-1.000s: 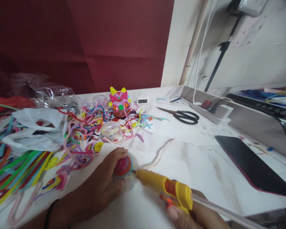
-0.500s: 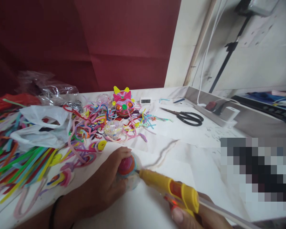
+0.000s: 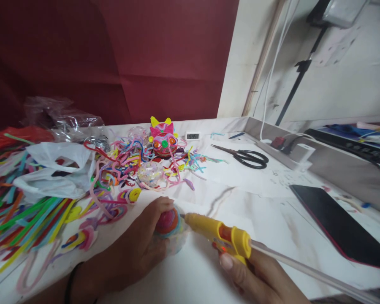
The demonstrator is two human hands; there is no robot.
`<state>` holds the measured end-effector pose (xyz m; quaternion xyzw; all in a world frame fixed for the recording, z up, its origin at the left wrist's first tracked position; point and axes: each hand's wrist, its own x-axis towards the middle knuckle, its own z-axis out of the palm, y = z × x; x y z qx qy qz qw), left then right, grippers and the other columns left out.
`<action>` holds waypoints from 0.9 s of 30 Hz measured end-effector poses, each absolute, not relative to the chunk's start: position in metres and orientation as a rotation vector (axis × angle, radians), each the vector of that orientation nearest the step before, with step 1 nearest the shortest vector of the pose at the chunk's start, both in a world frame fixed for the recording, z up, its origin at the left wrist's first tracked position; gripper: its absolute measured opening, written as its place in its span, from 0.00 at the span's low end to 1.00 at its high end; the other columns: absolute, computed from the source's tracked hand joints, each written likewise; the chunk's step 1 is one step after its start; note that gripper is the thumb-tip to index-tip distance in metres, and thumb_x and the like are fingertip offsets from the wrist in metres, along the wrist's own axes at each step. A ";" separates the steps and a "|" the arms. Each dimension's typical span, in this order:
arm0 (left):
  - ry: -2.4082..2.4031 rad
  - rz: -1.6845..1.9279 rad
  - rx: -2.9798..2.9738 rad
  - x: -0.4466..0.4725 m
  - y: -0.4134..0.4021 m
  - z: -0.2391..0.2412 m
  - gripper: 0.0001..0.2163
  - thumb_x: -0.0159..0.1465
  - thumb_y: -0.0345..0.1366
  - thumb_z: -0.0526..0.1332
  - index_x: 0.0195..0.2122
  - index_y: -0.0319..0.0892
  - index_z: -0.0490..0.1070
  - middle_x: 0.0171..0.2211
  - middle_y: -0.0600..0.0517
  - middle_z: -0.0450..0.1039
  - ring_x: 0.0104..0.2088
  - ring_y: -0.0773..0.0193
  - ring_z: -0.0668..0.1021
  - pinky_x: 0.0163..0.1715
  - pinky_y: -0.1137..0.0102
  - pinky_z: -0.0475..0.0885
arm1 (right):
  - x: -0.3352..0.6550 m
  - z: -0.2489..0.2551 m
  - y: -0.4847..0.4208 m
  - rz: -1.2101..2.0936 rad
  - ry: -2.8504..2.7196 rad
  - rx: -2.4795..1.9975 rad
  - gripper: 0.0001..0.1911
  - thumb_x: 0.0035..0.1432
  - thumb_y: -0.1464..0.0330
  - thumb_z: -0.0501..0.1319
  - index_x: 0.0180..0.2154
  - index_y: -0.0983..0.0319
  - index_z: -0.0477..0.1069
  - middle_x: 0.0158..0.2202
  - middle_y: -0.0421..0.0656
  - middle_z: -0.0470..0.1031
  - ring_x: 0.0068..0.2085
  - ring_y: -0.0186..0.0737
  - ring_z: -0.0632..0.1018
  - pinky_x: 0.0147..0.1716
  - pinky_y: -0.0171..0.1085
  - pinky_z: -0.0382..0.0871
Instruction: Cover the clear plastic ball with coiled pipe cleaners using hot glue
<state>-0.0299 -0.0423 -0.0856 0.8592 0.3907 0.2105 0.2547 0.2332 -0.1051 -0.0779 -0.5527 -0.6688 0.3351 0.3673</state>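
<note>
Left hand (image 3: 142, 240) has its fingers and thumb clamped round a clear ball (image 3: 177, 247) w/ a pink/orange disc (image 3: 167, 221) on it, just above or on the white paper (image 3: 190, 274), can't tell which. Right hand (image 3: 258, 272) is wrapped round a yellow glue gun (image 3: 217, 232), thumb by the red trigger. Nozzle (image 3: 183, 215) is right at the disc's blue rim, touching or a hair off, too blurry tbh.

Main risk imo = burns: left fingertips are v. close to that tip, so a slip or a roll of the ball could put hot metal or glue on skin. Too hard a squeeze = prob a blob over the rim. Thin clear plastic might also soften if the tip sits too long. And the long glue stick (image 3: 288, 257) poking out the back could knock the phone (image 3: 335, 223) if the gun swings wide, b/c it's nearby.
</note>
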 end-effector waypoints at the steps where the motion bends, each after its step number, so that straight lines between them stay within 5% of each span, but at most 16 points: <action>1: 1.064 0.578 2.337 -0.029 -0.043 -0.083 0.29 0.63 0.28 0.54 0.64 0.50 0.47 0.66 0.47 0.54 0.66 0.49 0.59 0.64 0.54 0.59 | 0.233 -0.076 -0.104 0.874 -1.720 -1.405 0.22 0.61 0.49 0.55 0.41 0.57 0.78 0.38 0.45 0.82 0.41 0.49 0.80 0.39 0.40 0.77; 11: 1.103 0.620 2.305 -0.029 -0.042 -0.090 0.33 0.60 0.26 0.54 0.64 0.54 0.47 0.63 0.50 0.59 0.62 0.51 0.64 0.60 0.57 0.65 | 0.233 -0.078 -0.098 0.789 -1.738 -1.289 0.10 0.60 0.56 0.58 0.37 0.55 0.68 0.25 0.35 0.67 0.24 0.34 0.70 0.22 0.30 0.63; 17: 1.108 0.626 2.272 -0.029 -0.042 -0.094 0.32 0.60 0.28 0.55 0.65 0.49 0.48 0.64 0.47 0.58 0.61 0.48 0.65 0.60 0.54 0.64 | 0.277 -0.079 -0.095 0.566 -1.869 -1.334 0.11 0.61 0.63 0.59 0.46 0.55 0.67 0.41 0.42 0.75 0.37 0.40 0.78 0.30 0.31 0.72; 23: 1.127 0.668 2.276 -0.029 -0.042 -0.097 0.29 0.62 0.31 0.55 0.64 0.51 0.49 0.62 0.47 0.61 0.60 0.47 0.68 0.58 0.55 0.68 | 0.326 -0.094 -0.098 -0.045 -1.913 -1.702 0.12 0.59 0.64 0.57 0.45 0.57 0.67 0.42 0.46 0.73 0.37 0.43 0.79 0.33 0.37 0.74; 27: 1.124 0.726 2.290 -0.031 -0.041 -0.102 0.30 0.61 0.31 0.56 0.65 0.51 0.50 0.63 0.47 0.61 0.60 0.46 0.68 0.58 0.53 0.68 | 0.335 -0.116 -0.102 -0.105 -1.971 -1.807 0.15 0.61 0.65 0.55 0.49 0.58 0.66 0.44 0.47 0.74 0.38 0.43 0.81 0.34 0.38 0.76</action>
